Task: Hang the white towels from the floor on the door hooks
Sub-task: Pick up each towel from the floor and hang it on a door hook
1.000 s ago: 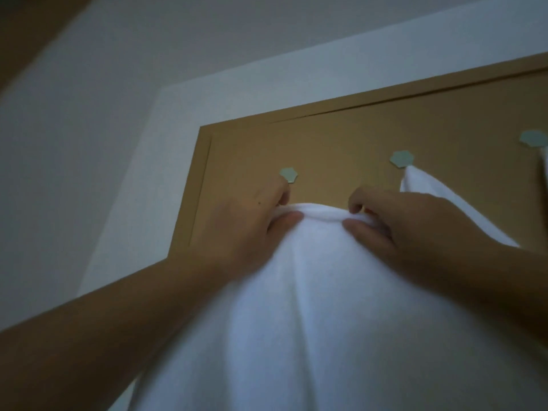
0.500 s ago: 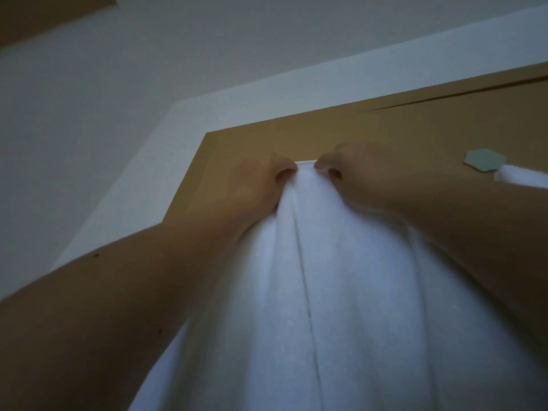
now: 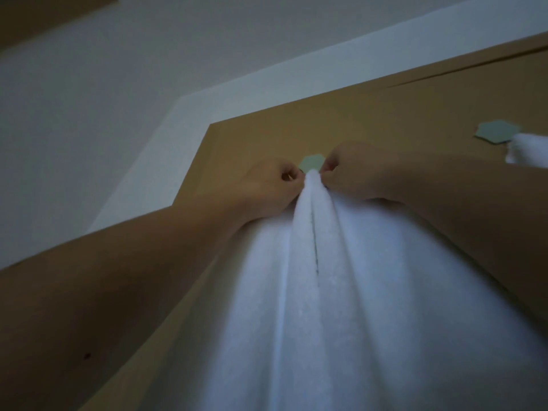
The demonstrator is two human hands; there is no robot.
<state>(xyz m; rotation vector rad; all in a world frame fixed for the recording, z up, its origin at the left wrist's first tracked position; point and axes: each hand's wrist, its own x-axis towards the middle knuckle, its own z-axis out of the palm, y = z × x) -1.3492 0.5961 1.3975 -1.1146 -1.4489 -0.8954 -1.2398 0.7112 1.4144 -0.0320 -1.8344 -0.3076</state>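
View angled steeply up a brown door (image 3: 385, 120). Left hand (image 3: 269, 188) and right hand (image 3: 353, 173) were raised close together at the top of a white towel (image 3: 341, 292), fingers curled in, each pinching the bunched upper edge from its own side. Gathered peak of the towel sat between the two hands, just below and touching a pale green hexagonal hook (image 3: 311, 163) on the door. Whether the cloth had caught on the hook could not be told. Rest of the towel hung down in long folds toward the camera, filling the lower middle. A second hook (image 3: 496, 130) of the same shape sat farther right, with a second towel (image 3: 527, 152) bunched right under it. White wall (image 3: 148, 84) ran above and left of the door.
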